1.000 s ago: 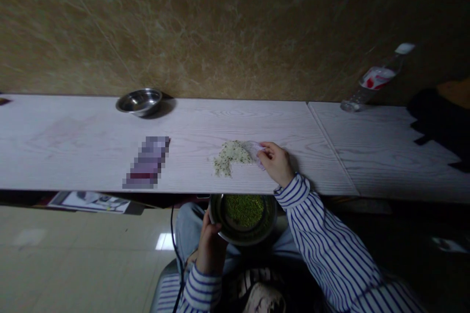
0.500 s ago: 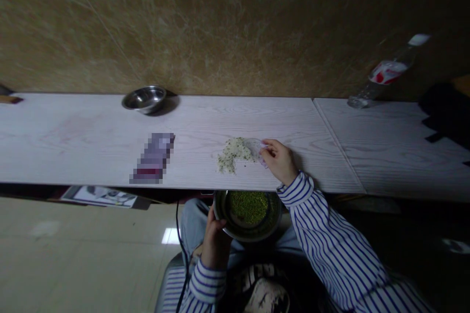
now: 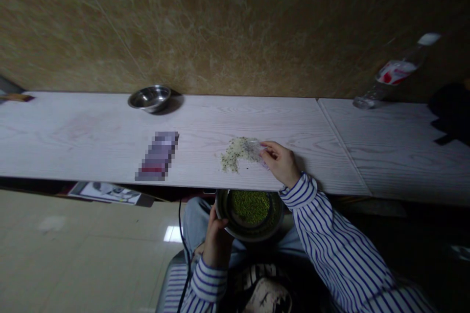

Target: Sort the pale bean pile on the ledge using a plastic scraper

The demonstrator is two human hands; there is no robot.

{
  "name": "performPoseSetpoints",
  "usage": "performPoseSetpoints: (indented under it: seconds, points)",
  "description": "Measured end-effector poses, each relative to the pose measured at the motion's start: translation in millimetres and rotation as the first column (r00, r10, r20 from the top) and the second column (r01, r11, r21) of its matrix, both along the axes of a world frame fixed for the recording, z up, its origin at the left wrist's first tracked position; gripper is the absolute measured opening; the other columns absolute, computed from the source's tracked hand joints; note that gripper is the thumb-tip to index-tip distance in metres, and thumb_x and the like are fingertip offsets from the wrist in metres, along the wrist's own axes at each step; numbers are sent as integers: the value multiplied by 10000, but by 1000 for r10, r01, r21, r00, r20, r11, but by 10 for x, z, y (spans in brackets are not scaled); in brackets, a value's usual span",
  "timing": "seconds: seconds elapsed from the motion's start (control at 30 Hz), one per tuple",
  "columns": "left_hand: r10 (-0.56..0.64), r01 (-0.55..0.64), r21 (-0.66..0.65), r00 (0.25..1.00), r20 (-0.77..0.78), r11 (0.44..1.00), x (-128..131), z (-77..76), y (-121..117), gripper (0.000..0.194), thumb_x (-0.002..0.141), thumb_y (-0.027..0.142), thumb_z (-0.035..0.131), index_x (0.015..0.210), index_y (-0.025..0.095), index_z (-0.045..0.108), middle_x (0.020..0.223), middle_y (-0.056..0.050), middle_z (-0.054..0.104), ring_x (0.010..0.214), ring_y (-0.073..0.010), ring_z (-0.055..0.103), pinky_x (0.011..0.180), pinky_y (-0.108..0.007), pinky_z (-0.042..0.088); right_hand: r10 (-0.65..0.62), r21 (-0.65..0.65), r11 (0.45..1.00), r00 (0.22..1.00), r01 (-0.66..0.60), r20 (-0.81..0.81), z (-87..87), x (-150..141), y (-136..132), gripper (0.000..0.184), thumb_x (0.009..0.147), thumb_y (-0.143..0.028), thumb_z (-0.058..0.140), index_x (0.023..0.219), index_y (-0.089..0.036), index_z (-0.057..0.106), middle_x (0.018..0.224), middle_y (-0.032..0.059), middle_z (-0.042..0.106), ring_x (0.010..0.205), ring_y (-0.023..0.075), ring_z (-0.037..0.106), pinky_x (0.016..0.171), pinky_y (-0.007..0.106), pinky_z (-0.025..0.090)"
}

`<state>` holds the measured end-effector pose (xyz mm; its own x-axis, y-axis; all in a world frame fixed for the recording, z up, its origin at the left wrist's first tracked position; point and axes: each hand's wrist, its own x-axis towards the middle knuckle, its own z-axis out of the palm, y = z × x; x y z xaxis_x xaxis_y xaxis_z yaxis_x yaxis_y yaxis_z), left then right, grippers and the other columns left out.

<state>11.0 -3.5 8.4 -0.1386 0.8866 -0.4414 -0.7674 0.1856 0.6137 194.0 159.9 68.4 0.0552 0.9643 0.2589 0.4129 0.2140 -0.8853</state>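
My left hand grips the rim of a steel bowl held over my lap, just under the table's front edge. Green beans, looking like mung beans, cover the bowl's bottom. On the table, my right hand pinches a thin clear plastic piece with a faint purple tint; whether it is a bag or a sheet I cannot tell. Against its left side lies a spread of white grains with dark specks, perhaps rice mixed with beans.
A second steel bowl stands by the wall at the back left. A pixelated purple flat object lies nearer the front of the whitish table. Right of me, a clear bottle stands near the wall beside a dark item.
The whole view has shifted slightly, so things appear further right. My right hand still pinches the plastic by the grains, and my left hand keeps its hold on the bowl.
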Motion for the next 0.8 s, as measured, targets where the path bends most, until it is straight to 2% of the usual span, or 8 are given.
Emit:
performPoseSetpoints:
  seconds: [0.3, 0.43, 0.67, 0.8]
  points:
    - [-70, 70, 62, 998, 1, 996, -98, -144, -19, 568, 764, 199, 667, 1324, 299, 670, 1252, -50, 739, 1150, -326, 671, 925, -430, 557, -11, 47, 999, 993, 5, 118, 72, 89, 139, 299, 843, -262, 617, 1076, -185, 790, 799, 62, 779, 681, 193, 708, 650, 308, 565]
    - [-62, 60, 62, 998, 21, 996, -105, -125, -28, 543, 774, 193, 666, 1304, 310, 683, 1261, -36, 739, 1142, -321, 673, 922, -433, 563, 21, 47, 998, 983, -30, 183, 72, 33, 120, 296, 857, -230, 620, 1088, -197, 803, 827, 68, 798, 705, 198, 722, 671, 313, 584]
    - [-52, 52, 38, 999, 5, 998, -104, -85, -18, 534, 756, 206, 685, 1279, 313, 706, 1259, -49, 742, 1208, -362, 648, 936, -459, 562, 127, 68, 987, 966, -146, 227, 135, 33, 23, 280, 869, -222, 624, 1076, -206, 811, 880, 57, 818, 716, 183, 730, 678, 301, 590]
    - [-39, 38, 31, 999, 25, 999, -107, -81, -15, 543, 739, 203, 713, 1270, 313, 716, 1281, -60, 731, 1232, -368, 634, 961, -465, 554, 119, 78, 987, 968, -139, 221, 186, 52, 55, 286, 870, -215, 621, 1084, -186, 808, 930, 75, 824, 758, 192, 744, 701, 308, 596]
